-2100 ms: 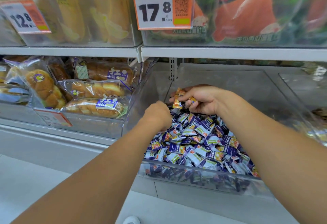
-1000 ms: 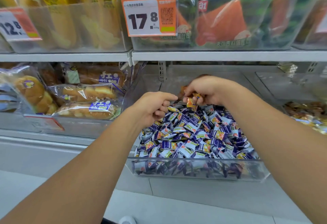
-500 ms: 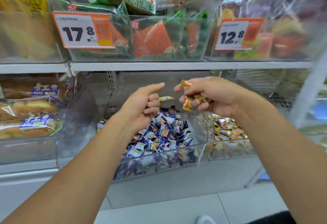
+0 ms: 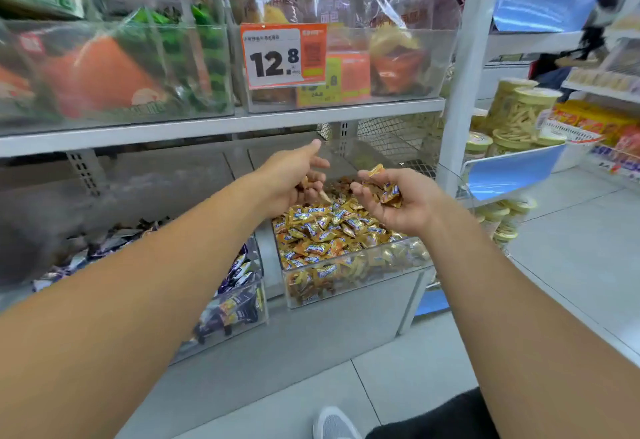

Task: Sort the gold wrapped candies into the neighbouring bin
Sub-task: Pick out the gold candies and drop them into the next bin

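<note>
Hands hover over the gold bin point(image 4: 349, 279): left grip point(image 4: 294, 179) released, right grip point(image 4: 398, 203) cupping gold candies point(image 4: 389, 192).

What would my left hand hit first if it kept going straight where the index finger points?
Probably the grey back panel of the shelf bay, under the white upper shelf. The left hand points up and away above the clear bin of gold wrapped candies; depth is unclear.

Candies point(image 4: 325, 230) in right bin point(image 4: 356, 276)
</note>
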Tool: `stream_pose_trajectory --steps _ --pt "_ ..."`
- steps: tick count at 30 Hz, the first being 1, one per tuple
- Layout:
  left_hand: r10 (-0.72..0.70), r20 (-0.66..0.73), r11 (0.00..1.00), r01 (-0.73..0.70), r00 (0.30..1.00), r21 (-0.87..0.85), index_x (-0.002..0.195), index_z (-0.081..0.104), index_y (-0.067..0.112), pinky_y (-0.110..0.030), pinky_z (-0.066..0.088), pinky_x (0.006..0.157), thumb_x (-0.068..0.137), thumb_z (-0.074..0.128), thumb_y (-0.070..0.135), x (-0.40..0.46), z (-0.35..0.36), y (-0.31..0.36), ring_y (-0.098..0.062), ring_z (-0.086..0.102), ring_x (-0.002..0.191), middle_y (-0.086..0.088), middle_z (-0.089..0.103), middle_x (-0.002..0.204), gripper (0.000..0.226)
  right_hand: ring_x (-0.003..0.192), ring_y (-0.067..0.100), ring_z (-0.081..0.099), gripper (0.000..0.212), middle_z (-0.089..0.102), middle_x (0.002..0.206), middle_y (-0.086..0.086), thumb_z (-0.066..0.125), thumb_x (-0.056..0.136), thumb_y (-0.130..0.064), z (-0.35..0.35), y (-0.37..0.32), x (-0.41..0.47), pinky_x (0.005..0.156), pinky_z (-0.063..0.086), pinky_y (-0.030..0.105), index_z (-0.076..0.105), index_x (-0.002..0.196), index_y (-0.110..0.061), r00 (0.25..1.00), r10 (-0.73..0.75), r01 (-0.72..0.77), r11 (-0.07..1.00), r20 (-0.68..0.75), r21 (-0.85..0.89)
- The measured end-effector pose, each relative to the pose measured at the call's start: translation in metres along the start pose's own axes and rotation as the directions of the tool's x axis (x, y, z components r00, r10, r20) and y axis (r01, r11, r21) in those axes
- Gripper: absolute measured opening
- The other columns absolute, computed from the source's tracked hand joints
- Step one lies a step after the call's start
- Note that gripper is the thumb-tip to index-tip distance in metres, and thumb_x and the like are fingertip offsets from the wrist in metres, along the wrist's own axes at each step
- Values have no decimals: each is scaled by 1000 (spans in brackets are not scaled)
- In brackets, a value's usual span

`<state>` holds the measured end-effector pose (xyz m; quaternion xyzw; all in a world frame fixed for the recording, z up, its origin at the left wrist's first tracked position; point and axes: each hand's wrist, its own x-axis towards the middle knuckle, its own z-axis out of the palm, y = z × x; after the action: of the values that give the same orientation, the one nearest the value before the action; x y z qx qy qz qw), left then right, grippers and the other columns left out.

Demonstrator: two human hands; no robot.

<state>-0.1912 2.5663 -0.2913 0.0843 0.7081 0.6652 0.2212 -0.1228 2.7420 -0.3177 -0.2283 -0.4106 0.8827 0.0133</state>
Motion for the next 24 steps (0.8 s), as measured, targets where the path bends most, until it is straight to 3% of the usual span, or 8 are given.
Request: stream_pose_trajectory --steps 3,6,10,14,18,21,24 --pt "-95 40 992 98 995 -78 111 62 3 -25 55 51 103 39 51 9 3 3 -19 62 65 -14 61 87 54 106 31 67 28 60 122 27 58 90 5 -7 -8 6 67 62 40 66 116 8 1000 -17 17 996 -8 -85" --pt "-149 85 985 156 985 -71 122 57 4 -40 62 73 101 31 59 17 5 1 -30 65 99 -20 60 114 65 109 32 64 26 57 124 31 56 92 5 -9 -13 7 73 61 48 67 115 8 1000 -19 17 989 -11 -145" --pt "-124 91 992 124 988 4 125 54 11 -48 54 89 99 27 65 22 4 -3 -32 56 113 -18 53 132 66 114 35 60 26 55 126 27 57 92 5 -8 -13 5 73 59 58 66 116 6 999 -33 32 983 0 -183" --pt "-57 102 995 48 993 89 139 50 16 -56 38 109 100 26 64 15 -1 -4 -34 38 139 -12 51 142 67 128 39 49 20 54 132 24 55 95 2 -3 -10 0 78 52 70 66 112 4 999 6 1 986 44 -168" --pt "76 24 989 -79 997 127 121 64 20 -51 44 107 102 30 59 -5 -5 -3 -27 54 124 -4 66 122 55 132 42 43 26 48 137 27 58 96 -12 0 -10 1 74 53 70 72 116 -4 992 81 -65 984 92 -163" --pt "206 -21 963 -199 978 179 110 67 19 -47 51 101 104 31 53 -23 -13 -8 -20 65 109 -3 71 110 50 126 49 43 25 49 137 22 60 96 -22 4 -6 0 80 53 67 76 115 -16 984 125 -89 960 125 -264" --pt "343 0 913 -334 939 233 108 67 19 -46 52 99 106 30 45 -38 -24 -23 -19 65 108 -6 71 109 45 127 44 47 24 54 134 18 61 95 -24 10 -2 -2 88 54 60 76 114 -21 992 82 -46 942 97 -332"
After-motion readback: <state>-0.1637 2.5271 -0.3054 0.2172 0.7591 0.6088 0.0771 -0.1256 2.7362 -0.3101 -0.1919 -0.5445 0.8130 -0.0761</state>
